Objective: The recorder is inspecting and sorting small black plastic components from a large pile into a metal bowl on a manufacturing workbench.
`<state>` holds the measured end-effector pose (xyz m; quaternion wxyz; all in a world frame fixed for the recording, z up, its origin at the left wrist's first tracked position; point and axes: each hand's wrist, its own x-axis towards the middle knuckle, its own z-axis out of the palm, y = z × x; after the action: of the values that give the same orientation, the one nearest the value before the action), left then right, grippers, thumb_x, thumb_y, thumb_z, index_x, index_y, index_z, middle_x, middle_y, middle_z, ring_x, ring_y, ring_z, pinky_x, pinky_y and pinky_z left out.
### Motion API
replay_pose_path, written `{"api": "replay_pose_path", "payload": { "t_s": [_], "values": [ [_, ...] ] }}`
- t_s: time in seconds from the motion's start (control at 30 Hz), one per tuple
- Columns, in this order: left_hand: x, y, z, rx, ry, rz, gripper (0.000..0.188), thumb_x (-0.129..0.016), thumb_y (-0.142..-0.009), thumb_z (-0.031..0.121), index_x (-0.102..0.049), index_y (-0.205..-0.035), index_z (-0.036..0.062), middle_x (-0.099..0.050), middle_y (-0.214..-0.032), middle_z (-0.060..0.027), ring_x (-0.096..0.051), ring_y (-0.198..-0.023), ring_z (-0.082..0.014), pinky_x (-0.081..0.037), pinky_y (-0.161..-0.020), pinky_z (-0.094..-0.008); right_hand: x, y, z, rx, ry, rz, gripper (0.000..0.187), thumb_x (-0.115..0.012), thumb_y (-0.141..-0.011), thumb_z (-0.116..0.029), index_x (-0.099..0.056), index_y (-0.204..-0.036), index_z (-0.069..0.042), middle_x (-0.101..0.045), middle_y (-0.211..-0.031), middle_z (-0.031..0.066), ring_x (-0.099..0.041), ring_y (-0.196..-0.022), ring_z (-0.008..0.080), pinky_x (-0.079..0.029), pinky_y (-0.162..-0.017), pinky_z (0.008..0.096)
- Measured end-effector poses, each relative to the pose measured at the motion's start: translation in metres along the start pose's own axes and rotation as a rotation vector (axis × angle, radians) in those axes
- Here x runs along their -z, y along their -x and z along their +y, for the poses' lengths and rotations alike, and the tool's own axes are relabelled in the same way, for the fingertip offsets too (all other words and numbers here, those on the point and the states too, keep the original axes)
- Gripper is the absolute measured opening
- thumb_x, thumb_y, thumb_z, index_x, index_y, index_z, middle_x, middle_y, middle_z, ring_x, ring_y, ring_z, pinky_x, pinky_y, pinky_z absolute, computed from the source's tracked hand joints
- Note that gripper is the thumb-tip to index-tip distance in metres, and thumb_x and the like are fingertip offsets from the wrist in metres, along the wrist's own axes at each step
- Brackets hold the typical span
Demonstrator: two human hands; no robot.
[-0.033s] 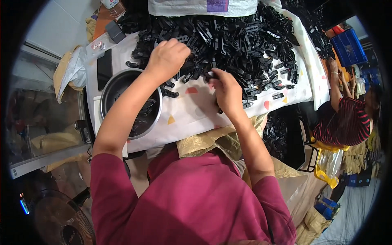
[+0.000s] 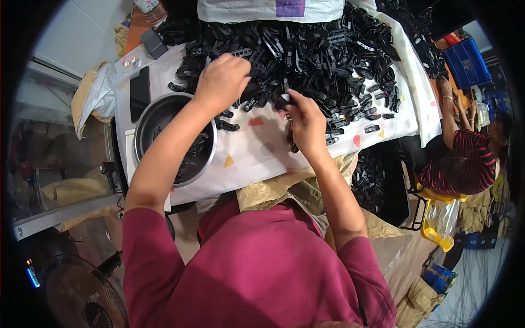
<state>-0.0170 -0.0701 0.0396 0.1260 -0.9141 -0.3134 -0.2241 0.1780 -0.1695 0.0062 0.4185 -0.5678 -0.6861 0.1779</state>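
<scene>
A wide heap of small black plastic parts (image 2: pixel 322 71) covers the far side of the patterned white tablecloth (image 2: pixel 240 145). My left hand (image 2: pixel 221 82) is over the near left edge of the heap with its fingers curled together; whatever they hold is hidden. My right hand (image 2: pixel 309 124) is closed on black plastic parts (image 2: pixel 283 100): one shows at the thumb and fingertip, and more dark pieces poke out below the palm. Under my left forearm stands a round metal bowl (image 2: pixel 164 106) with some black parts lying inside.
A white sack (image 2: pixel 268 11) rests on the heap. Left lie a dark phone (image 2: pixel 140 95) and a grey box (image 2: pixel 154 44). Right of my lap is a black bin (image 2: pixel 391 186) holding similar parts. Farther right, a person in a striped shirt (image 2: pixel 456 164) works near a blue crate (image 2: pixel 467 63).
My left hand has shifted slightly left. My right hand has turned a little, so the parts in it show more clearly.
</scene>
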Motion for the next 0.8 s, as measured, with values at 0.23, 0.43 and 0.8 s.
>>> {"api": "replay_pose_path", "payload": {
  "t_s": [0.23,0.43,0.8],
  "values": [
    [0.044,-0.003,0.066,0.915,1.924,0.131,0.036,-0.067,-0.081,0.019,-0.053,-0.110,0.0041,-0.055,-0.092,-0.0006,-0.058,-0.080,-0.0100,-0.051,-0.069,-0.0239,0.018,0.007,-0.065,-0.156,-0.732,0.090,0.027,-0.056,-0.086,0.000,-0.052,-0.112,0.002,-0.064,-0.085,0.0084,-0.062,-0.069,0.0112,-0.048,-0.057,0.0195],
    [0.062,0.013,0.071,0.594,1.720,0.200,0.042,-0.055,-0.088,0.033,-0.051,-0.114,0.0010,-0.057,-0.098,-0.0045,-0.056,-0.082,-0.0094,-0.048,-0.068,-0.0225,0.031,0.009,-0.065,0.103,-0.418,0.113,0.029,-0.062,-0.079,0.005,-0.056,-0.108,0.001,-0.063,-0.086,0.0082,-0.060,-0.067,0.0099,-0.048,-0.057,0.0210],
    [0.080,0.005,0.052,-0.018,1.000,0.182,0.050,-0.053,-0.086,0.041,-0.050,-0.109,-0.0024,-0.056,-0.096,-0.0163,-0.057,-0.085,-0.0287,-0.047,-0.074,-0.0333,0.039,0.012,-0.072,-0.031,-0.902,0.070,0.025,-0.068,-0.074,0.001,-0.063,-0.099,0.000,-0.064,-0.084,0.0110,-0.062,-0.070,0.0125,-0.049,-0.058,0.0217]
  ]
}}
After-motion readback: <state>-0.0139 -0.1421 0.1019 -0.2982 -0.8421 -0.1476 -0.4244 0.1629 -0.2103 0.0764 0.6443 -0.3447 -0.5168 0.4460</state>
